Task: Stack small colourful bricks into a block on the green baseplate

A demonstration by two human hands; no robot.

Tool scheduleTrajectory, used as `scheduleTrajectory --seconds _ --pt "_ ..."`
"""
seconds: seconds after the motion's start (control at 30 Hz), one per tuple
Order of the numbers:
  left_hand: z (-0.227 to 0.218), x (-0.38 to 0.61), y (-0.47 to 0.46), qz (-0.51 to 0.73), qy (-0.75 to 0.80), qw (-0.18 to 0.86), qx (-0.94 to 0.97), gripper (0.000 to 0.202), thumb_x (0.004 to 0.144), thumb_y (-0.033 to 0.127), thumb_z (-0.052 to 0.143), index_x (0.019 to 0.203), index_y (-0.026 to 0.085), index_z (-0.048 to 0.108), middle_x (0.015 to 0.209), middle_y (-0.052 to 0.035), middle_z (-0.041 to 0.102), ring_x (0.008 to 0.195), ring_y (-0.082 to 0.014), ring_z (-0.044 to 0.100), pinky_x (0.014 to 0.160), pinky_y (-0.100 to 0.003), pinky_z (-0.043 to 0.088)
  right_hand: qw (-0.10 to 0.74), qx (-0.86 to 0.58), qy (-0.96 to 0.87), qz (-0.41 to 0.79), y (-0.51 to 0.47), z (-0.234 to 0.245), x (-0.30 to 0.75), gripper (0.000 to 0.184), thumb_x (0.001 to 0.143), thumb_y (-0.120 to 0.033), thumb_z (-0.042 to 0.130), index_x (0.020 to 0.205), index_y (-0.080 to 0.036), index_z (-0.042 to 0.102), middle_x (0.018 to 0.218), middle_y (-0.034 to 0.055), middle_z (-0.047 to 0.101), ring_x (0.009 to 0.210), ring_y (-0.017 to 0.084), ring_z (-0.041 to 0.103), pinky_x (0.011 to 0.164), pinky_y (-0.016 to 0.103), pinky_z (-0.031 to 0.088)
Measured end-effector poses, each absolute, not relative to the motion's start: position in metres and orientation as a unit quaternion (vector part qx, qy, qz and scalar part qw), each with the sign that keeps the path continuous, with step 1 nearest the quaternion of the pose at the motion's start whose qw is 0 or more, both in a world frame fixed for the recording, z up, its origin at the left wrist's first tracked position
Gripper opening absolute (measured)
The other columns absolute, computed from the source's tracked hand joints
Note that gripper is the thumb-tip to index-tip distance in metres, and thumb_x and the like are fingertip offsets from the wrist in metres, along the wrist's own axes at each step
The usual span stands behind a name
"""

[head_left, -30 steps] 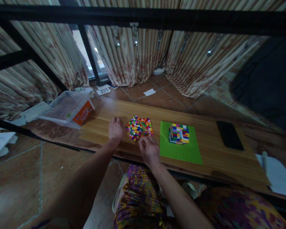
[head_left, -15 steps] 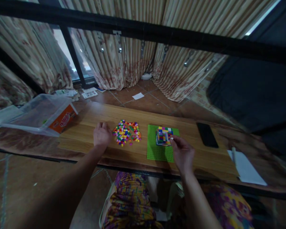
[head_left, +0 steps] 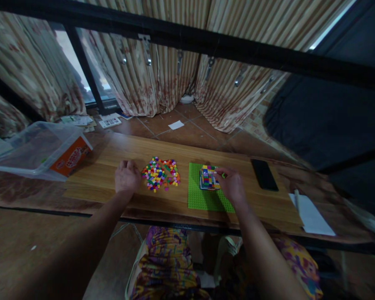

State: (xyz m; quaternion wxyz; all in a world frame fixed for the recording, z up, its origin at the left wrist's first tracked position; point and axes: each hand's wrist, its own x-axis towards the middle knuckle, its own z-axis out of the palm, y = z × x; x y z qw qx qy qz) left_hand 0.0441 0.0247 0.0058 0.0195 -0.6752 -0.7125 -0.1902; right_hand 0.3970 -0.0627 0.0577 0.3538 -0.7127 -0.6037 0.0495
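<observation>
I note the right hand [head_left: 233, 185] has crossed from the loose bricks [head_left: 155, 174], left of the green baseplate [head_left: 196, 200], to the brick structure [head_left: 208, 177] on it, shifting work there; left hand [head_left: 127, 178] lies farther left; whether either grips anything, I cannot tell.

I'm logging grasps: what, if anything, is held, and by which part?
Right grip at the brick structure: any held piece or part cannot be told. Left grip: nothing visibly held.

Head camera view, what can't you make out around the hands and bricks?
Head view: what, if anything, the right hand pinches; too small.
Head view: parts of the brick build and green baseplate; covered by that hand.
Head view: beneath the left hand; covered by it.
</observation>
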Motion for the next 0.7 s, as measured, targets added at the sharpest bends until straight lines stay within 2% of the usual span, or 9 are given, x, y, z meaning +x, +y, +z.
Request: scheduleTrajectory --seconds 0.2,0.47,0.7 --pt "0.006 0.044 0.024 -0.181 -0.714 0.022 -0.675 0.032 0.088 0.022 0.039 0.102 0.013 0.066 0.106 -0.0179 0.064 0.103 -0.0304 0.060 0.088 -0.039 0.047 0.292 -0.764 -0.572 0.061 -0.053 0.063 0.394 0.009 0.073 -0.022 0.069 0.077 -0.019 0.076 0.075 0.0039 0.076 0.067 0.019 0.066 0.067 0.030 0.047" --pt "0.008 0.045 0.024 -0.182 -0.711 0.021 -0.679 0.031 0.087 0.022 0.039 0.102 0.015 0.065 0.104 -0.0168 0.064 0.103 -0.0306 0.059 0.089 -0.039 0.046 0.169 -0.788 -0.592 0.005 -0.043 0.072 0.392 0.009 0.073 -0.022 0.068 0.074 -0.022 0.077 0.071 0.0052 0.075 0.067 0.020 0.069 0.065 0.029 0.047" --pt "0.005 0.044 0.025 -0.192 -0.714 0.021 -0.673 0.030 0.087 0.022 0.040 0.101 0.016 0.066 0.103 -0.0162 0.064 0.102 -0.0307 0.060 0.088 -0.040 0.047 0.059 -0.780 -0.622 -0.029 -0.035 0.078 0.384 0.021 0.077 -0.009 0.057 0.078 -0.014 0.078 0.080 0.0172 0.074 0.077 0.030 0.069 0.073 0.038 0.048"
